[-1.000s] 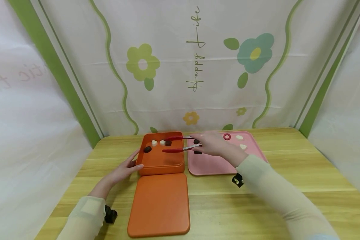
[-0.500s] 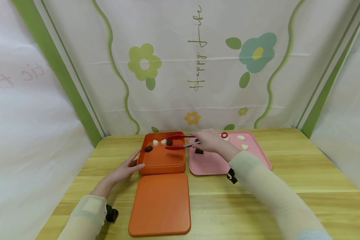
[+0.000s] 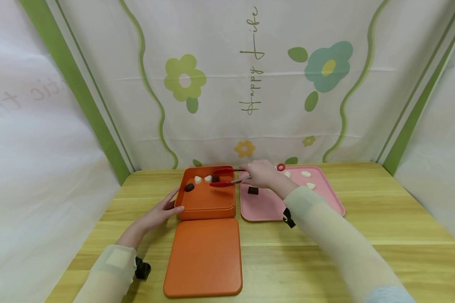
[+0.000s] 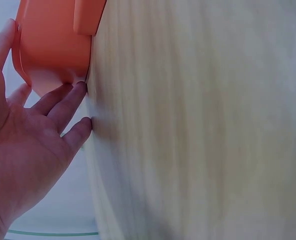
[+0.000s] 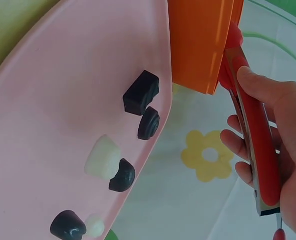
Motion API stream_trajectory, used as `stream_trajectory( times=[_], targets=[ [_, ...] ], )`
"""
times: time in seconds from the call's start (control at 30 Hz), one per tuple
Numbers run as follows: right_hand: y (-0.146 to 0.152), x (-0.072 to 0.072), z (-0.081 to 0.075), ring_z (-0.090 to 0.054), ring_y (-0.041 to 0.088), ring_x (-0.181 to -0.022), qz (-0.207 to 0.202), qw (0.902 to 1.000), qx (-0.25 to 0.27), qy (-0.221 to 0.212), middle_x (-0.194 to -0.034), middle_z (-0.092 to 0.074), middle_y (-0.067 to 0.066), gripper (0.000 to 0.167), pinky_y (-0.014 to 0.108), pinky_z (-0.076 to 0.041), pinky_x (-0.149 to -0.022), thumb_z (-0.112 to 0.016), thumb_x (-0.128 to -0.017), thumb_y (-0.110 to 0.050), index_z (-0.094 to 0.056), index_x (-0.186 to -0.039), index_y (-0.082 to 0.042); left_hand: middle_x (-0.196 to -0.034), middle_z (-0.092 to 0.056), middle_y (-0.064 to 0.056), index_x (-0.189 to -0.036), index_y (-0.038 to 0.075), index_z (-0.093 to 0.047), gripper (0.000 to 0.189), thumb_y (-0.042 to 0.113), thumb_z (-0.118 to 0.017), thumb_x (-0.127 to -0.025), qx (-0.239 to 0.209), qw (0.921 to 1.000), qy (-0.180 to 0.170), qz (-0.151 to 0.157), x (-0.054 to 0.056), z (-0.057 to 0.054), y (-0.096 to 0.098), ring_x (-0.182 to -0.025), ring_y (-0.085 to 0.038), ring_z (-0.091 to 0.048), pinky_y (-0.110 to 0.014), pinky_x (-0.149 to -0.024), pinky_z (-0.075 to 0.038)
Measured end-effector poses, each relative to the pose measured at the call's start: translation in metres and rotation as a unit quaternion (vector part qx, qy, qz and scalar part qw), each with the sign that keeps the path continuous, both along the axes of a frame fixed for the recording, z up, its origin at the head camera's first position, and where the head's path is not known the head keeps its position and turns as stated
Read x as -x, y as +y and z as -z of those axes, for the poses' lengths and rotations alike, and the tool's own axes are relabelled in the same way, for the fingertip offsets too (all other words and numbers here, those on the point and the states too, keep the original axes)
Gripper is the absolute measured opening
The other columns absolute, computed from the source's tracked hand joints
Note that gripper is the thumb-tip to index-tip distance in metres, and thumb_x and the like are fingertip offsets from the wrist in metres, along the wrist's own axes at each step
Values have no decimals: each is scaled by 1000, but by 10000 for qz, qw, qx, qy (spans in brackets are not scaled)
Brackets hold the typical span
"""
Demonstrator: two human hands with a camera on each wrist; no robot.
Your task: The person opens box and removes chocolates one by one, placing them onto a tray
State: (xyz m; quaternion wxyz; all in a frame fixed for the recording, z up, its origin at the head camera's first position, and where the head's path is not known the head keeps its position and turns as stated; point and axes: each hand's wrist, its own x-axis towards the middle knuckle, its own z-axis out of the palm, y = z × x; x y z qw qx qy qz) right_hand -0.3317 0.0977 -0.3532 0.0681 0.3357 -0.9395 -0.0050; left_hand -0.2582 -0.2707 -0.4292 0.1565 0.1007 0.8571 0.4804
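With its fingers and thumb, my right hand [image 3: 263, 173] grips red-tipped metal tongs [image 5: 260, 150]. The tongs' two arms stand apart, their red tips over the inside of the orange box [image 3: 204, 214]. A dark brown piece [image 3: 215, 179] shows between the tips in the head view. Beside it in the box lie white pieces [image 3: 198, 179] and a dark oval piece [image 3: 189, 187]. On the box's left side, my left hand [image 3: 157, 216] rests with extended fingers against the wall, its thumb at the front corner. The left wrist view shows the fingertips [image 4: 77, 90] near the box's lower edge.
A pink tray [image 3: 265, 210] stands right of the box, bearing a dark block [image 5: 141, 92], a dark ridged piece [image 5: 148, 123], white pieces [image 5: 102, 157] and other dark ones. An orange lid [image 3: 203, 259] lies in front of the box. A printed curtain [image 3: 220, 126] hangs behind the wooden table.
The tongs' arms have come closer together, and my right hand has lifted slightly. My right forearm has swung left, showing more of the dark block on the tray. The left hand stays at the box.
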Motion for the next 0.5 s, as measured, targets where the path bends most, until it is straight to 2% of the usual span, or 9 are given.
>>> stream_trajectory(
  times=[0.23,0.4,0.5],
  targets=[
    [-5,5,2,-64,20,-79,195,9996,122,-172,-93,-69,0,32,39,-52,-64,-73,-87,-38,-67,-109,-16,-155,-22,-26,-158,30,-8,82,40,-60,-96,37,10000,25,29,1,0,0,-142,-41,-22,-63,-108,-19],
    [-10,7,3,-62,17,-78,216,9991,184,-303,-97,-69,-1,37,36,-50,-62,-73,-87,-41,-67,-115,-18,-154,-22,-28,-158,27,-7,82,38,-60,-97,12,9999,66,116,1,-1,0,-141,-42,-22,-64,-108,-19],
    [-13,7,2,-61,16,-77,257,9989,201,-351,-95,-69,-2,36,34,-49,-62,-73,-87,-41,-68,-113,-18,-154,-23,-28,-158,28,-8,81,37,-60,-97,-20,9999,63,101,1,0,-1,-141,-42,-22,-64,-108,-18]
  ],
)
